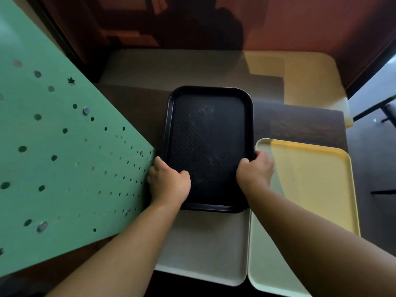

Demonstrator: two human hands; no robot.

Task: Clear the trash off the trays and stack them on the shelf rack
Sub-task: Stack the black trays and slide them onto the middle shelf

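Now both hands, left [169, 185] and right [255, 170], clasp the empty black tray [207, 133].

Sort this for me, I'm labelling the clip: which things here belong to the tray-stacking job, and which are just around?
Job:
black tray, held by left hand and right hand
yellow tray
grey tray

Around:
green perforated panel
dark table

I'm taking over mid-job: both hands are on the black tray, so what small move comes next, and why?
Probably lift the black tray straight up. The left hand and right hand already grip its long sides, no trash shows on it, and its near end overlaps the grey tray.
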